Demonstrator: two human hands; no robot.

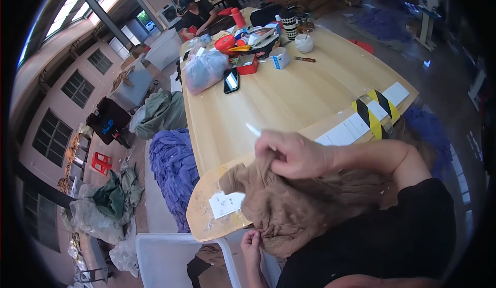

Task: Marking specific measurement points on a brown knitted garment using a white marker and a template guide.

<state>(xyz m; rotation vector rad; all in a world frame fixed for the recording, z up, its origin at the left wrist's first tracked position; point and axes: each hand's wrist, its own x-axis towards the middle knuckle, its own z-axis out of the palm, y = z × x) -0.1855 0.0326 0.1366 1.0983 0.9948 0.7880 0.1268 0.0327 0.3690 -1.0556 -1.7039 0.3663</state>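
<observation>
A heap of thin, wrinkled brown fabric (305,210) lies over the near end of the wooden table and against my body. My right hand (292,154) is raised above the tabletop, its fingers closed on a gathered fold of the fabric. A slim white pointed thing (253,129) sticks out past its knuckles; its kind cannot be made out. Lower down, my left hand (251,240) pinches the fabric's lower edge beside the table's near corner. A white paper piece (226,204) lies on the table next to the cloth.
On the wooden table (248,109) are a phone (232,81), a plastic bag (206,71), a red box (247,64), a glass jar (304,43) and black-yellow tape (368,118). A white bin (181,241) stands nearby. Purple fabric (173,169) hangs left. A person (199,16) sits across.
</observation>
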